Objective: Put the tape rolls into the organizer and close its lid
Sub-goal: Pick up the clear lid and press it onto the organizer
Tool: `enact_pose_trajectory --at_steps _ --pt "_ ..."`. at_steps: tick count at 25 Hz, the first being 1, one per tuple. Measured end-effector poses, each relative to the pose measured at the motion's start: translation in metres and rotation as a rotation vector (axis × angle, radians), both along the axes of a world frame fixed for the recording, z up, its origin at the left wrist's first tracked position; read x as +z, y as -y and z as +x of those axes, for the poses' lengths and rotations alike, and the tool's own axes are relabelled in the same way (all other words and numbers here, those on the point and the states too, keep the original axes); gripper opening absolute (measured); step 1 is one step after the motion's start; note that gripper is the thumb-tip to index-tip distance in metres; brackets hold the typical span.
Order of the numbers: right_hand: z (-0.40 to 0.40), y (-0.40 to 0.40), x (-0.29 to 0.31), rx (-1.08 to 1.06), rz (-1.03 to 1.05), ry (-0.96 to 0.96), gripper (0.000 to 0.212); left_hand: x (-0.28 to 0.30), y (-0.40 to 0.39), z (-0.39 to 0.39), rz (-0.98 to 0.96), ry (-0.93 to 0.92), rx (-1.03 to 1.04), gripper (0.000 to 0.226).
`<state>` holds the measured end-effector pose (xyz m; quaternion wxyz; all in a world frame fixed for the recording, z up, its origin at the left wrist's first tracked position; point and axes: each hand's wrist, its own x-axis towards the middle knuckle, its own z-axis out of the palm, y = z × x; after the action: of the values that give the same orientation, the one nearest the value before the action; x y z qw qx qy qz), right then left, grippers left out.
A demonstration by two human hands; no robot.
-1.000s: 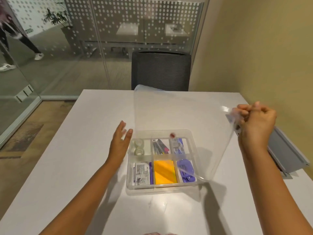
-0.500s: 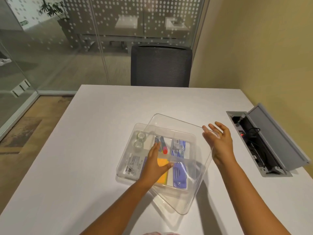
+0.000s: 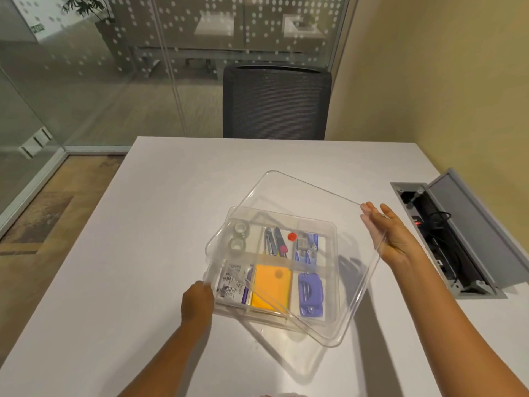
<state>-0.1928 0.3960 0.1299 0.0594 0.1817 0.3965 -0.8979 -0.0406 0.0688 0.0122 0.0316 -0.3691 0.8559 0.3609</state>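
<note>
Our left hand [image 3: 197, 303] gripped the near-left corner of the clear lid [image 3: 329, 224], its fingers curled on the edge. The two tape rolls [image 3: 239, 237] sat in the organizer's [image 3: 333, 282] far-left compartment, near the middle of the desk [image 3: 143, 253]. The lid lay skewed over the organizer, not seated. Our right hand [image 3: 390, 234], fingers extended, pressed against the lid's right edge.

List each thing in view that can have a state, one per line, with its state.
lid: skewed over the organizer, not seated
organizer: not yet closed
tape rolls: inside, far-left compartment
left hand: gripping the lid's near-left edge
right hand: open, against the lid's right corner
floor box: flap open
</note>
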Motion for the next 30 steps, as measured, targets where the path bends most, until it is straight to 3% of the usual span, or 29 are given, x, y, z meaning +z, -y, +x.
enact_pose_trajectory --at_steps 3,13,15,17,19,21,23,27,30 --pt "-0.007 0.011 0.0 0.054 -0.016 0.017 0.022 -0.005 -0.014 0.007 0.009 0.012 0.046 0.034" --pt "-0.023 0.025 0.0 0.159 0.014 0.068 0.022 -0.003 -0.003 0.013 0.304 -0.073 0.148 0.036" --pt "-0.024 0.024 0.002 0.184 -0.01 0.084 0.023 0.01 0.01 0.008 0.476 -0.221 0.3 0.047" --pt "-0.025 0.024 0.005 0.218 -0.051 0.104 0.024 0.029 0.023 -0.001 0.879 -0.441 0.414 0.053" --pt "-0.027 0.027 0.01 0.25 -0.06 0.12 0.027 0.051 0.039 -0.009 1.147 -0.472 0.291 0.058" --pt "-0.03 0.031 0.013 0.252 -0.032 0.141 0.027 0.069 0.046 -0.013 1.015 -0.303 -0.056 0.053" --pt "-0.035 0.034 0.013 0.231 0.018 0.151 0.028 0.072 0.047 -0.018 0.795 -0.188 -0.243 0.036" --pt "-0.033 0.042 0.002 0.235 0.245 0.055 0.031 0.056 0.04 -0.027 0.708 -0.265 -0.123 0.026" --pt "-0.007 0.042 -0.037 0.275 0.621 -0.001 0.034 0.037 0.027 -0.031 0.706 -0.289 0.014 0.025"
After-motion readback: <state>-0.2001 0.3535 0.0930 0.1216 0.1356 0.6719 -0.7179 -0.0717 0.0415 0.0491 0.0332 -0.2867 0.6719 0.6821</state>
